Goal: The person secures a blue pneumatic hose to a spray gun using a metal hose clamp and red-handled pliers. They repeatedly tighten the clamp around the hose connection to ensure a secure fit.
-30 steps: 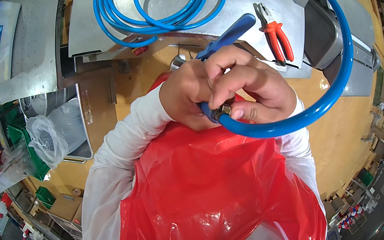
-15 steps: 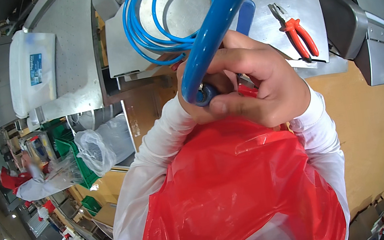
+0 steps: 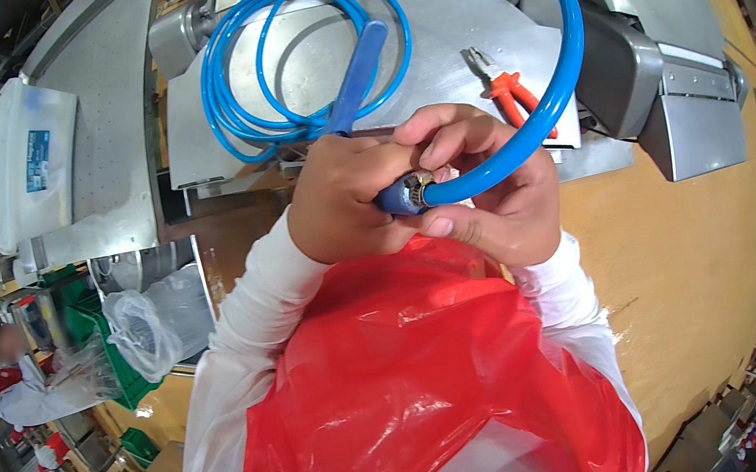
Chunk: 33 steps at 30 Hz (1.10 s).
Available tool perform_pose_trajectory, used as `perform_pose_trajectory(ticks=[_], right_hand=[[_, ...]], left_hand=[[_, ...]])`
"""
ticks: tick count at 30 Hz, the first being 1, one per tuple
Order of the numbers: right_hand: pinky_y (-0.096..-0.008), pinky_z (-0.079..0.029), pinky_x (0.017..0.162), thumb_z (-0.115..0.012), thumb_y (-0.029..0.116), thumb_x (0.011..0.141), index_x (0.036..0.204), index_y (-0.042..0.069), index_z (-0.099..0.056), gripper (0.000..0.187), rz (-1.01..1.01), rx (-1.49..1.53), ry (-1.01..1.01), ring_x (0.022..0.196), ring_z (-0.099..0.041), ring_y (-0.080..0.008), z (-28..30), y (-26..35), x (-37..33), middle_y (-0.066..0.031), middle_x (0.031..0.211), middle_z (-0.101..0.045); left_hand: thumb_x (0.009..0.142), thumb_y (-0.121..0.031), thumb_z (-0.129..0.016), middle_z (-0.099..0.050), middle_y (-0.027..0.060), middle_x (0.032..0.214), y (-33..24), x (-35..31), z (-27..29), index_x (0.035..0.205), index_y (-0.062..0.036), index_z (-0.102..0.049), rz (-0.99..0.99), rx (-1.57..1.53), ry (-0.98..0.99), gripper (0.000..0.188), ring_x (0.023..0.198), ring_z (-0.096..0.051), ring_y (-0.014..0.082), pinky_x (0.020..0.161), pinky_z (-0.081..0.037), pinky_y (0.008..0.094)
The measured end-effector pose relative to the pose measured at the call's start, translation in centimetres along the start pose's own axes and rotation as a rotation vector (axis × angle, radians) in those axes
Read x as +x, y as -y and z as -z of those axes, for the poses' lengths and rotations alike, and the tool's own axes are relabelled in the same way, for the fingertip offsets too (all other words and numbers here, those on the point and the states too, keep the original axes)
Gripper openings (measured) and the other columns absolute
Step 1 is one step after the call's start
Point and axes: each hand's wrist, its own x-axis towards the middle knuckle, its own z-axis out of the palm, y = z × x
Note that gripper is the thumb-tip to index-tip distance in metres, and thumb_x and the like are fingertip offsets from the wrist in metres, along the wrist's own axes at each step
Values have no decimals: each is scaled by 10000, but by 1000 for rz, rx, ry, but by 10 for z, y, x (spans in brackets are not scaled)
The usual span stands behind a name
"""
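My left hand (image 3: 337, 198) is closed around a blue hose fitting (image 3: 397, 198). A long blue handle-like piece (image 3: 361, 74) stands up beyond its knuckles; whether it belongs to the fitting is hidden. A metal hose clamp (image 3: 423, 186) sits where the blue hose (image 3: 561, 75) joins the fitting. My right hand (image 3: 512, 199) has its fingers curled around the clamp area, thumb below and fingertips above the hose, which arches over this hand. What its fingers grip is hidden behind the hose. Red-handled pliers (image 3: 509, 94) lie on the metal surface beyond my right hand.
Hose coils (image 3: 224, 92) rest on the steel machine top (image 3: 454, 33). At the left, a whitish plastic tub (image 3: 36, 163) stands on a metal surface. Clear plastic bags (image 3: 153, 324) hang beside a green crate (image 3: 124, 363). Another person (image 3: 22, 380) is farther left.
The fitting has turned in my hands, so the hose now leaves it to the right and the clamp shows. The hose loop has swung right, and the blue handle-like piece now rises above my left hand.
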Motion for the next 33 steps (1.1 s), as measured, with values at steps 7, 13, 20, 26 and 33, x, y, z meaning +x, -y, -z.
perform_pose_trajectory(ticks=[7, 13, 20, 26, 33], right_hand=[[-426, -550, 1046, -915, -18, 798, 1079, -53, -725, 342, 181, -128, 14, 1225, -681, -304, 1, -1, -12, -231, 1262, -698], [-420, -568, 1009, -922, -13, 790, 1136, -58, -717, 405, 235, -77, 32, 1213, -689, -295, -2, -6, -16, -213, 1263, -706], [-270, -533, 834, -937, 17, 786, 1184, -17, -729, 450, 174, -199, -101, 1164, -678, -229, -18, -6, -34, -155, 1294, -715], [-312, -535, 875, -930, 37, 801, 1194, 0, -740, 439, 201, -237, -31, 1169, -688, -267, -15, -7, -29, -159, 1302, -719], [-437, -539, 1035, -895, 40, 838, 1192, -17, -738, 391, 194, -232, -2, 1247, -661, -333, -18, -5, -28, -164, 1301, -720]], left_hand=[[682, -143, -933, -715, 82, 808, -15, 1, -5, 981, -106, -741, -39, -55, -29, 358, 721, -717, 341, 658, -566, 394], [672, -156, -918, -699, 92, 793, -18, -3, -5, 937, -101, -716, -44, 7, -13, 338, 726, -712, 352, 641, -558, 423], [728, -285, -872, -706, 85, 828, -12, -14, -18, 916, -102, -737, -70, 84, -81, 295, 672, -689, 312, 573, -504, 394], [643, -205, -869, -722, 96, 857, -10, -14, -15, 953, -80, -672, -111, 7, -55, 388, 735, -717, 350, 600, -542, 422], [638, -177, -864, -711, 96, 883, -8, -17, -14, 954, -81, -661, -116, -45, -76, 388, 726, -706, 356, 582, -532, 429]])
